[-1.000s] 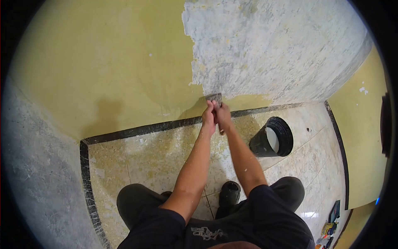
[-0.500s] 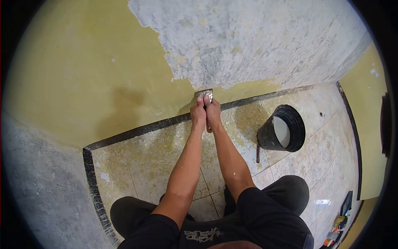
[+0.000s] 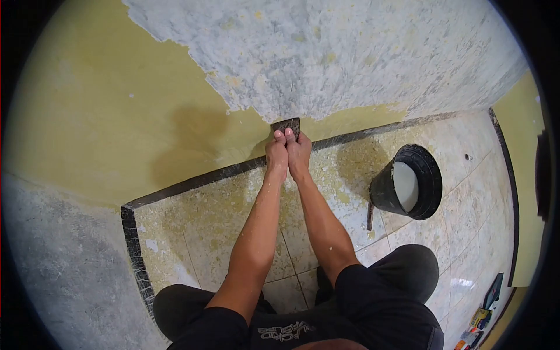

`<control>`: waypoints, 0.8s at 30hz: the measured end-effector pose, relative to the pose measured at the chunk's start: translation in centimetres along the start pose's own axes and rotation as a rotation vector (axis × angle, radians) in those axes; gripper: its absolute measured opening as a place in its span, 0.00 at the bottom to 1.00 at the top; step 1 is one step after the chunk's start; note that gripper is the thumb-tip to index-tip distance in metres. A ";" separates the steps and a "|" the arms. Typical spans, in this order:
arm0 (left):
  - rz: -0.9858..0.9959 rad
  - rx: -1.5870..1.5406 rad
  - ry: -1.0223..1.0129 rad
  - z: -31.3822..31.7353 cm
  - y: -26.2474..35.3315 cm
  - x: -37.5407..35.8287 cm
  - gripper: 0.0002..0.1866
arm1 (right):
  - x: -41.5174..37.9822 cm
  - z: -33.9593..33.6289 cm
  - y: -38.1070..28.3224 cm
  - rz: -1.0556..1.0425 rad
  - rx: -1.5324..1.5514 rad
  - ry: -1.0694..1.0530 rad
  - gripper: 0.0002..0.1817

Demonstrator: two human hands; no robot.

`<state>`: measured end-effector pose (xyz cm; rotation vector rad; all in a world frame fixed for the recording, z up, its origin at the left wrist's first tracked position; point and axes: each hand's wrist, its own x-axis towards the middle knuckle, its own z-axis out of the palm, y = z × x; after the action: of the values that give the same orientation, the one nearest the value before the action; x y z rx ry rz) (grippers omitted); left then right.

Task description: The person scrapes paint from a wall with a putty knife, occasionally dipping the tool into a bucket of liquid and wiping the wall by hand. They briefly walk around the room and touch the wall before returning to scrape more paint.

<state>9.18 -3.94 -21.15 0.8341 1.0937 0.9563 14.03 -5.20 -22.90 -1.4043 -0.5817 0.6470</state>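
Both my hands are closed together on a paint scraper (image 3: 286, 125), its wide metal blade against the wall low down. My left hand (image 3: 276, 154) and my right hand (image 3: 299, 153) press side by side, thumbs laid along the blade's base; the handle is hidden beneath them. The blade sits where yellow-green paint (image 3: 233, 137) meets bare, patchy grey-white wall (image 3: 326, 70). Just below runs a dark skirting strip (image 3: 227, 171).
A black bucket (image 3: 379, 189) with whitish liquid stands to my right, a thin dark stick-like piece (image 3: 370, 216) beside it. Paint flakes litter the tiled floor (image 3: 221, 233). Several small items, including a yellow one (image 3: 480, 318), lie at far right. A grey wall (image 3: 52, 251) is on the left.
The view has shifted slightly, so the bucket appears further right. The scraper's blade is tilted differently and its handle end no longer shows below my hands, which still grip it.
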 end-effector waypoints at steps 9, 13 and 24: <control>-0.005 -0.199 -0.050 1.0 0.9 0.2 0.21 | -0.4 0.0 -3.1 -0.022 -0.044 0.018 0.16; 0.029 0.079 0.012 0.1 -0.5 0.3 0.23 | 0.1 0.4 1.2 -0.059 0.094 0.031 0.15; -0.097 -0.153 -0.083 1.2 0.6 -1.0 0.21 | 0.1 -0.7 -0.9 0.026 -0.027 0.075 0.13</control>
<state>10.08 -4.77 -19.91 0.6834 0.9682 0.9048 14.61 -5.67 -22.11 -1.4568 -0.5153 0.6062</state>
